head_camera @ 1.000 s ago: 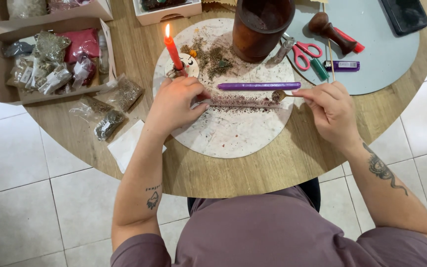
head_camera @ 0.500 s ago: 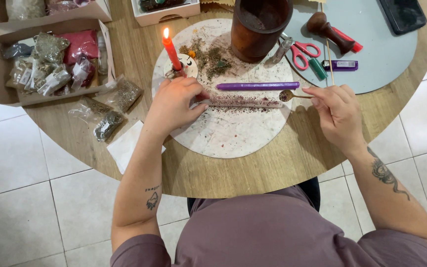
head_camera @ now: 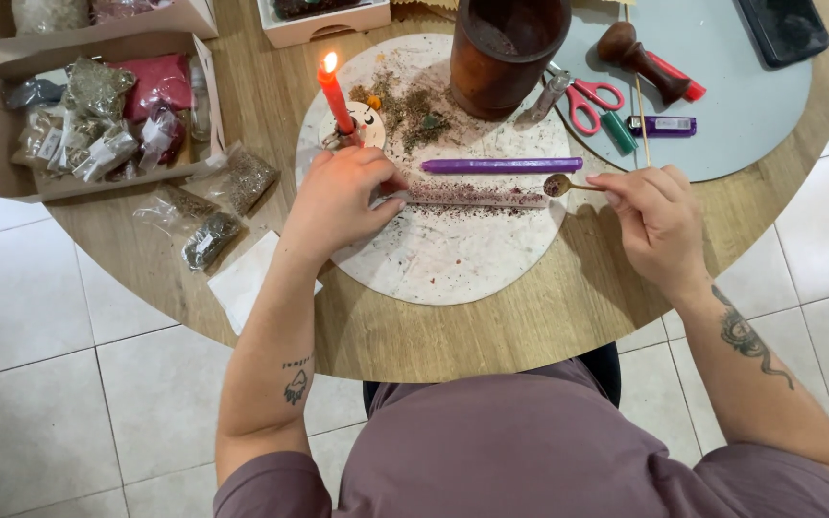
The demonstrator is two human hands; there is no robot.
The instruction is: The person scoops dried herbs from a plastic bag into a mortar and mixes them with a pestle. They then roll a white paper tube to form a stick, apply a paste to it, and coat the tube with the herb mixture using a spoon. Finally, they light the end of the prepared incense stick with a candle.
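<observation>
left hand (head_camera: 338, 201) pins herb-coated candle (head_camera: 477, 198); right hand (head_camera: 659, 219) holds small spoon (head_camera: 560, 184) above it | purple candle (head_camera: 501, 165) just beyond

Bright, even light; perhaps slight edge distortion.

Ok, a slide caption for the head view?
Left hand steadies a herb-coated candle; right hand holds a small spoon over it.

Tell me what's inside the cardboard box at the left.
The cardboard box holds small clear bags of dried herbs and a red packet. Anything beneath them is covered.
</observation>
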